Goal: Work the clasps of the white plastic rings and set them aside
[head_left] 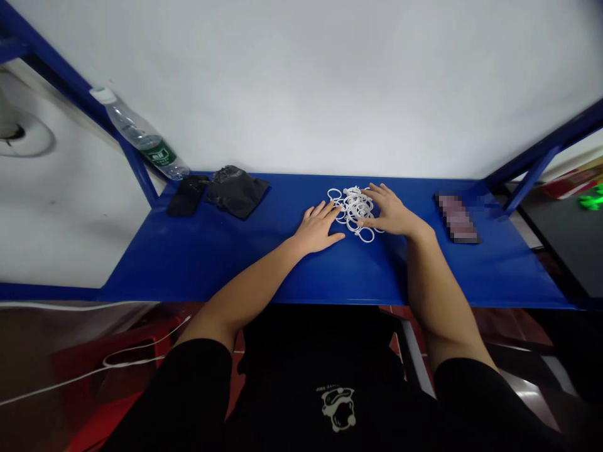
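Note:
A loose pile of several white plastic rings (355, 207) lies on the blue tabletop (226, 263), between my two hands. Some rings overlap in the middle, and single ones stick out at the edges. My left hand (320, 229) rests at the pile's left side, palm down with fingers spread, its fingertips touching the outer rings. On the right side, my right hand (389, 210) curves over the pile's edge with thumb and fingers apart. Its palm hides part of the rings, and I see nothing gripped in it.
At the back left stand a clear plastic bottle (141, 135) with a green label, a black flat object (187, 196) and a dark drawstring pouch (238, 191). A phone (456, 216) with a blurred screen lies at the right. Blue frame bars and a white wall (301, 88) bound the table.

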A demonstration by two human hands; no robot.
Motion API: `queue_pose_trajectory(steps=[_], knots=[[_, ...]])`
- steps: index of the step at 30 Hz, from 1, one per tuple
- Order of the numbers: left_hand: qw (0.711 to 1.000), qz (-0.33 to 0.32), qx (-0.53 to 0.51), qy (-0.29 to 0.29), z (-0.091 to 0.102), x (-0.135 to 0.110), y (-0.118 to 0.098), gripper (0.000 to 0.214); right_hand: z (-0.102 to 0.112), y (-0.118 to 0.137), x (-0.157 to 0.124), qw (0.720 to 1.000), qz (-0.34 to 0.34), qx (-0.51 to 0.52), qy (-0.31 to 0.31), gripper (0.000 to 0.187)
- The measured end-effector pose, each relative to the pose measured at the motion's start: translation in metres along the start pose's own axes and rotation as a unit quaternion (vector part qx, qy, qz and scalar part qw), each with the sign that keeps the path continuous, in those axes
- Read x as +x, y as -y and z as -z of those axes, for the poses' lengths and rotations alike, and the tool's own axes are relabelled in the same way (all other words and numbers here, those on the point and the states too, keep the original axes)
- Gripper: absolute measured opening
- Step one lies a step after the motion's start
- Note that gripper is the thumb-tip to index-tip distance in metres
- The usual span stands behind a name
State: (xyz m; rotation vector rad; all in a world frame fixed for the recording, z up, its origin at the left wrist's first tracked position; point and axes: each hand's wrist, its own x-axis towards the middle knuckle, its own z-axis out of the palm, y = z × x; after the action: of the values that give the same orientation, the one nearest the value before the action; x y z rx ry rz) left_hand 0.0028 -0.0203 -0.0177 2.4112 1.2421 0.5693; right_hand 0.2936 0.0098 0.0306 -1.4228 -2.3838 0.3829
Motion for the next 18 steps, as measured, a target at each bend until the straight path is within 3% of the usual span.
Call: queue_pose_trajectory(steps=[3, 5, 11, 18], knots=[[1.0, 0.008, 0.004, 0.007, 0.002, 0.0, -0.002, 0.083, -0.018, -0.002, 0.002, 0.999, -0.019, -0.016, 0.047, 0.134], [0.999, 0.027, 0.019, 0.031, 0.008, 0.0, -0.008, 0.084, -0.029, -0.002, 0.006, 0.997, -0.015, -0.018, 0.071, 0.141], [0.993, 0.077, 0.06, 0.068, 0.023, 0.0, -0.023, 0.081, -0.049, -0.004, 0.02, 0.999, 0.021, -0.011, 0.036, 0.129], [0.993, 0.082, 0.062, 0.061, 0.021, 0.002, -0.018, 0.085, -0.055, 0.004, 0.024, 0.998, 0.055, -0.012, -0.012, 0.115]])
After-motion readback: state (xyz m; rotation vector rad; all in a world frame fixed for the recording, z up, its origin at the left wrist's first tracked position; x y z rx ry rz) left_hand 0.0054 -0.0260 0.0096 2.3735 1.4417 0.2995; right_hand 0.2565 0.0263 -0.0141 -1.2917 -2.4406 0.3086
